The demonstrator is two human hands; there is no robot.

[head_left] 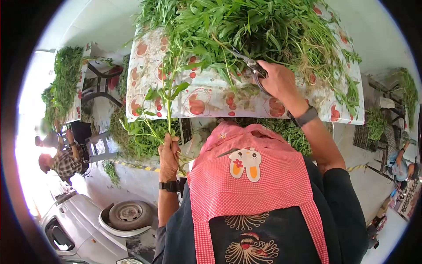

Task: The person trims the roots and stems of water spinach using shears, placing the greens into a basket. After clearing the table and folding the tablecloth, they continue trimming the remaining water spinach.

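Observation:
My left hand [169, 155] is closed around the lower stem of a leafy green plant [169, 99], which stands up in front of the table's near edge with its leaves spreading over the cloth. My right hand [278, 81] grips the handles of a pair of scissors [252, 64] over the table. Their blades point up and left, reaching into the front of a large heap of cut green plants [263, 26]. Leaves cover part of the blade tips.
A fruit-print cloth [198, 103] covers the table. More greens [136, 136] lie below it. At left, a person [66, 160] is beside another table piled with greens [66, 83]; a silver vehicle [83, 224] stands lower left. Another person [400, 163] is at far right.

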